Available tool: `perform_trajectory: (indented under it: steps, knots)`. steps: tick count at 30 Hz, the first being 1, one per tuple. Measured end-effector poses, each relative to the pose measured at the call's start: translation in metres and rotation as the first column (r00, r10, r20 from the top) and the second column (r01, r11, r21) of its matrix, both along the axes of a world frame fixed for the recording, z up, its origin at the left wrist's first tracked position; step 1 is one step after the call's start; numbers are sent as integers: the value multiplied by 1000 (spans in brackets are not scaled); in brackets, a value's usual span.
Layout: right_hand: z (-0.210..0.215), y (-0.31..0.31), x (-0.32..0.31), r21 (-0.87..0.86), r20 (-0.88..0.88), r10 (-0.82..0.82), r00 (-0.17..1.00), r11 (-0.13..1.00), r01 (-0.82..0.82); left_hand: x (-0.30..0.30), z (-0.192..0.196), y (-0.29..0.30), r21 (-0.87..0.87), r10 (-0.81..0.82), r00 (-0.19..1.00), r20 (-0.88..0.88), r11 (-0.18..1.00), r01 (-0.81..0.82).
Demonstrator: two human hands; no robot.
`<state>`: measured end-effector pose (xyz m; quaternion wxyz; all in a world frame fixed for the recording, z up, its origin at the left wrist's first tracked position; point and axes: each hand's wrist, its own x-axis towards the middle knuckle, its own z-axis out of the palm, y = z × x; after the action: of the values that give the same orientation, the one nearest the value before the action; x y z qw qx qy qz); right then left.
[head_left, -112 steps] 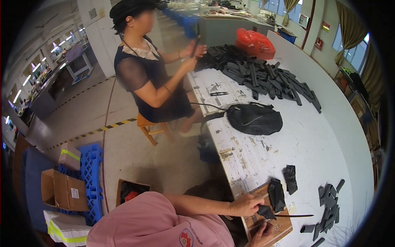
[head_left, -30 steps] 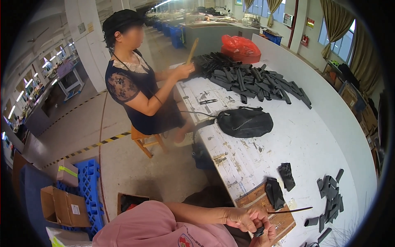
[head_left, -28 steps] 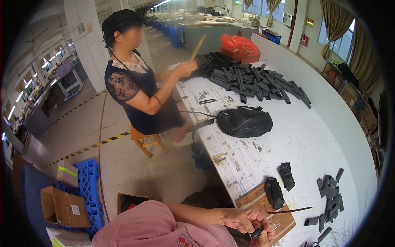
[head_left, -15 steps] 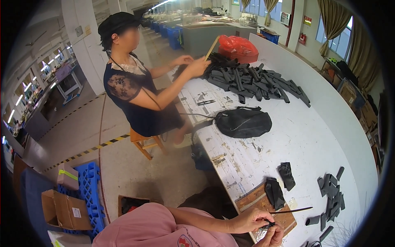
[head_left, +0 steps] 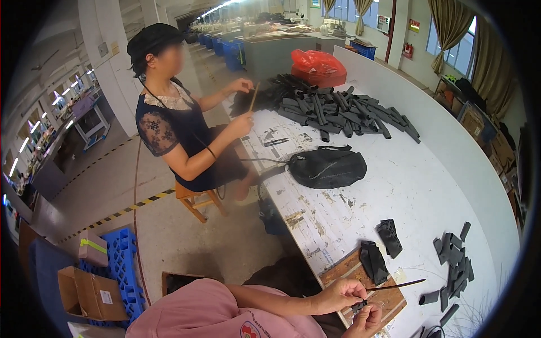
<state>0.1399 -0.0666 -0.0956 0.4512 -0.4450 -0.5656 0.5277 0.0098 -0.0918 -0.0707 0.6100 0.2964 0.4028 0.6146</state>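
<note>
since half second ago, co-worker's stick (head_left: 254,97) lifted off far pile (head_left: 344,107). small black piece (head_left: 359,307) over wooden board (head_left: 389,301), pinched between left hand (head_left: 338,296) and right hand (head_left: 366,321); thin rod (head_left: 397,285) alongside. best keep pinch firm, piece steady over board.

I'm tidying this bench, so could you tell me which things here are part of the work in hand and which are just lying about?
In use:
left hand pinching a thin stick
right hand on a small black piece
wooden board beneath
black pieces nearby

Lying about:
black bag
red bag
cardboard box
blue crate
</note>
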Motion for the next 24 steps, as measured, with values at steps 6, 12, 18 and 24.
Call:
perform_trajectory:
  steps: [6, 12, 18, 24]
  knots:
    - [-2, -3, 6, -129, -207, 14, 978, 991, -42, 2, -24, 3, -7, -219, 850, 479, 967, 253]
    - [34, -2, 9, -66, -497, 224, 838, 954, -294, -2, 13, -12, 230, -508, 375, 775, 780, 582]
    - [120, 50, 9, 42, -131, 170, 977, 985, -166, -10, 65, 46, 290, -453, 480, 752, 880, 377]
    - [115, 97, 13, -99, -207, 175, 963, 975, -199, -6, 77, 87, 24, -244, 630, 738, 941, 337]
